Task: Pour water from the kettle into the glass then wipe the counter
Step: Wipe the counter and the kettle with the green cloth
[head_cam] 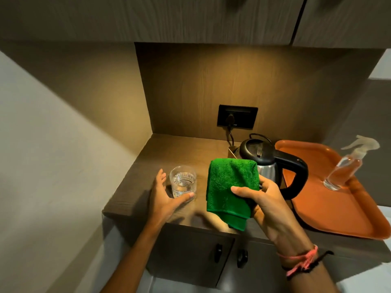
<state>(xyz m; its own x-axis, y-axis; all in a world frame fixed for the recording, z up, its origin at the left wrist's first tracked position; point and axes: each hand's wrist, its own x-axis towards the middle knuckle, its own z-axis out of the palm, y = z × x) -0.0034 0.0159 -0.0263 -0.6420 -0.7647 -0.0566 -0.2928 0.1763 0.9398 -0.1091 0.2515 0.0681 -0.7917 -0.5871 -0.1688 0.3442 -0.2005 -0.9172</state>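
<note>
The wooden desk [148, 166] sits in a lit alcove under upper cabinets, with a black wall socket [237, 116] on the back panel and a plug and cord running down from it. An orange tray [330, 208] lies on the right part of the desk, its near corner hanging past the front edge, and a clear spray bottle [343, 168] stands upright on it. The kettle [268, 166], steel-bodied with a black lid and a black loop handle, stands just left of the tray, its handle turned to the right. No writing on it can be read.

Both forearms reach in from the bottom of the view. The right hand [268, 206], with pink and dark threads tied at the wrist, is raised above the desk in front of the kettle, palm turned left. Its grip is clenched on a folded green cloth [230, 189], thumb across the front face and fingers behind, and the cloth hangs down clear of the desk.

The left hand [165, 197] lies low at the desk's near left, palm facing right, fingers spread and loose. Its grip is released: the thumb touches the near base of the glass [183, 180], the fingers stand just left of it without closing. The glass stands upright on the desk, left of the cloth, partly filled with water.
</note>
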